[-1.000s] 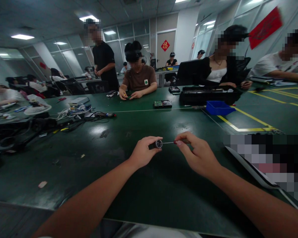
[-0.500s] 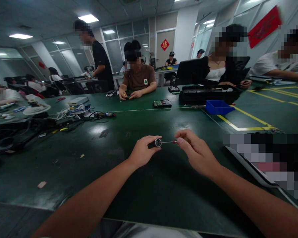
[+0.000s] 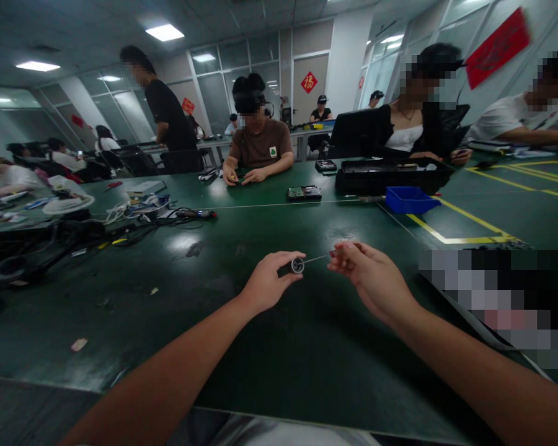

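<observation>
Between the thumb and fingers of my left hand (image 3: 266, 285) is a small round dark part with a silvery ring-shaped end (image 3: 297, 266), its open face turned toward me. My right hand (image 3: 374, 275) is closed around a thin screwdriver (image 3: 315, 258), whose reddish handle is mostly covered by the fingers. The slim metal shaft slants down to the left and its tip meets the ring-shaped end; whether it sits inside or against the rim I cannot tell. Both hands are raised over the green table (image 3: 307, 371).
Ahead lie a circuit-board device (image 3: 304, 193), a long black housing (image 3: 393, 178) and a blue bin (image 3: 410, 200). Cables and parts (image 3: 134, 214) crowd the left. A pixelated object (image 3: 493, 303) sits on the right. A person in brown (image 3: 260, 145) works opposite.
My right hand has rolled and lifted slightly, so the screwdriver now slants instead of lying level. The round part is turned a little in my left hand. A standing person in black has shifted left.
</observation>
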`<move>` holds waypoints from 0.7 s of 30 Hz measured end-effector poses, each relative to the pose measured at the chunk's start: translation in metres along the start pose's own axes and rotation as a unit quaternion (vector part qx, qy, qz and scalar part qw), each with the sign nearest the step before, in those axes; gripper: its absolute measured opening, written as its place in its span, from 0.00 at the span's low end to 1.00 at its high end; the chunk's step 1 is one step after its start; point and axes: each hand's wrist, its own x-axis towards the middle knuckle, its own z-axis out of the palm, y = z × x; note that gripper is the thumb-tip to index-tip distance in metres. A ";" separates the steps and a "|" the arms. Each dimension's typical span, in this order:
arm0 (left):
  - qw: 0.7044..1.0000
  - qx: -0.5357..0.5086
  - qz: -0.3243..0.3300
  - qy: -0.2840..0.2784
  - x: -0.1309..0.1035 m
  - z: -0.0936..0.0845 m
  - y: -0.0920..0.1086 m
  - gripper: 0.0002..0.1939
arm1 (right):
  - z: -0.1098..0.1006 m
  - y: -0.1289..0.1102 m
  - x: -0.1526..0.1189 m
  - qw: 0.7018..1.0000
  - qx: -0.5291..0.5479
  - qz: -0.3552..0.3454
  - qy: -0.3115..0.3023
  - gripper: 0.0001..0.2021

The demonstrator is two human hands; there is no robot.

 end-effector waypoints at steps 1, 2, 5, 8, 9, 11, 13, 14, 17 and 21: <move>1.000 0.007 -0.003 -0.003 0.000 -0.001 0.001 0.20 | -0.001 0.001 0.002 0.999 0.017 0.026 -0.014 0.12; 1.000 0.013 -0.007 -0.004 0.000 -0.001 0.001 0.20 | -0.001 0.002 0.003 0.999 0.023 0.040 -0.027 0.12; 1.000 0.022 -0.015 -0.007 0.000 -0.002 0.002 0.21 | -0.003 0.003 0.003 1.000 0.013 0.013 -0.022 0.12; 1.000 0.022 -0.017 -0.010 0.000 -0.002 0.002 0.22 | -0.003 0.006 0.002 0.999 -0.013 -0.040 0.011 0.13; 1.000 0.024 -0.017 -0.010 -0.001 -0.002 0.002 0.22 | -0.003 0.007 0.001 0.998 -0.025 -0.053 0.016 0.14; 0.999 0.030 -0.019 -0.007 -0.001 -0.001 0.001 0.22 | -0.003 0.008 0.000 0.996 -0.052 -0.072 0.015 0.14; 0.999 0.037 -0.024 -0.004 -0.001 0.000 0.001 0.23 | -0.002 0.007 -0.002 0.993 -0.084 -0.087 0.009 0.14; 0.999 0.039 -0.029 -0.001 -0.002 0.001 0.000 0.23 | -0.001 0.005 -0.003 0.990 -0.100 -0.095 0.006 0.14; 0.998 0.043 -0.046 0.011 -0.002 0.002 0.000 0.24 | 0.001 -0.004 -0.007 0.981 -0.148 -0.122 0.018 0.14; 0.997 0.065 -0.039 0.009 0.000 0.001 0.001 0.21 | 0.001 -0.016 -0.013 0.958 -0.251 -0.138 0.018 0.14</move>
